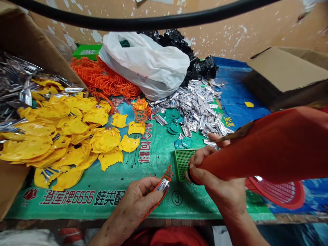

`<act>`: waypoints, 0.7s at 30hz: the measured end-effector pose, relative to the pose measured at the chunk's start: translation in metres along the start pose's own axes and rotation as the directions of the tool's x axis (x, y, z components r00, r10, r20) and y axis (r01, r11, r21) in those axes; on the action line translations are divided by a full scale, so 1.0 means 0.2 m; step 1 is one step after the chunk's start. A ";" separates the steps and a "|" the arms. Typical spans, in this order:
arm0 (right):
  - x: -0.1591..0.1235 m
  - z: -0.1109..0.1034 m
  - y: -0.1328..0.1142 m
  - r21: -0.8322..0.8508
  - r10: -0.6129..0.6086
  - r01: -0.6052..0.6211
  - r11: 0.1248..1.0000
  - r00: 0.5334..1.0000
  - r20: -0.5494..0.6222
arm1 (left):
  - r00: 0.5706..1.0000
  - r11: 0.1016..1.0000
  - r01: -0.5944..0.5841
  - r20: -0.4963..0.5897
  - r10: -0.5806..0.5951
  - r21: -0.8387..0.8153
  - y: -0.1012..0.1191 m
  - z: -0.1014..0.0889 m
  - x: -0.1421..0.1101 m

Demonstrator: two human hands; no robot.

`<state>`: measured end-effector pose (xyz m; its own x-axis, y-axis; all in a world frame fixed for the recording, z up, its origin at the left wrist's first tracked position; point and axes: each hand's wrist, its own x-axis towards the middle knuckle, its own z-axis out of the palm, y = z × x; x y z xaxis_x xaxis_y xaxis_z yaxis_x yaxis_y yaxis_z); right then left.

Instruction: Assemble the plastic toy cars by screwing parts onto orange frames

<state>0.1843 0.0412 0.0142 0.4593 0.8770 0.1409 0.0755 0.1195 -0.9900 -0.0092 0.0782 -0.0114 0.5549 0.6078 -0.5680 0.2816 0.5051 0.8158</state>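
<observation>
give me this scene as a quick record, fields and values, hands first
left hand: holds an orange frame with a silver piece
right hand: grips a red tool
partly hidden by right hand: green basket
left side: heap of yellow parts
back: white bag, black parts
right side: carton, red basket

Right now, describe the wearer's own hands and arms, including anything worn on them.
The left hand and right hand are both ungloved. The left forearm and right forearm are bare as far as they show, with no sleeve, watch or bracelet in view. The right fingers are partly hidden, so a ring there cannot be ruled out.
</observation>
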 end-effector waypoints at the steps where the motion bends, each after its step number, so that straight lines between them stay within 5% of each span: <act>1: 0.00 0.00 0.00 -0.014 0.000 0.000 1.000 1.000 -0.001 | 1.000 1.000 0.001 0.000 -0.001 -0.011 0.00 0.00 0.00; 8: -0.01 -0.01 0.00 -0.099 0.040 -0.040 0.994 0.999 -0.002 | 1.000 0.999 0.011 0.021 -0.010 -0.032 0.00 0.01 0.01; 16: 0.03 0.00 -0.13 0.205 0.048 -0.035 0.978 0.997 -0.059 | 0.999 0.997 0.034 -0.015 -0.035 -0.068 0.03 0.03 0.00; 21: 0.03 0.03 -0.26 0.308 -0.016 0.012 0.951 1.000 0.011 | 0.999 0.995 -0.005 -0.049 0.000 -0.095 0.05 0.05 0.00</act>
<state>0.1778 0.0431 0.0659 0.4484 0.8800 0.1568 -0.1949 0.2674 -0.9437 0.0015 0.0759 -0.0018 0.5163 0.6372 -0.5722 0.2030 0.5581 0.8046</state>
